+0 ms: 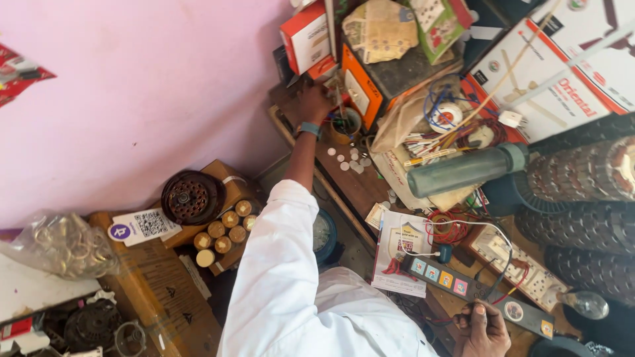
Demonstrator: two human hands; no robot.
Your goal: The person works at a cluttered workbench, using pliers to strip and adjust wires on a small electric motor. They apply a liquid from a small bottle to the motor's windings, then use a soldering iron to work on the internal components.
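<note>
- Wooden counter [350, 188] carries everything I can make out: white round discs [349, 160] lie loose on it, just beside a small tub [345, 127] that stands crammed with tools.
- My left hand [316, 102] is stretched far out in its white sleeve [278, 264], reaching at the top of that tub; the fingers curl among the tool handles, but I cannot tell whether they have closed on one.
- My right hand [481, 328] sits low and close, fingers bent, resting against the near end of a dark switch board [476, 294]. It looks to be steadying the board, not lifting it.
- Hands are well apart, one at each end of the counter.
- I judge the work barely begun: a tool is being sought, the board lies unopened, and red wire coils [450, 228] and the green bottle [463, 170] rest untouched.
</note>
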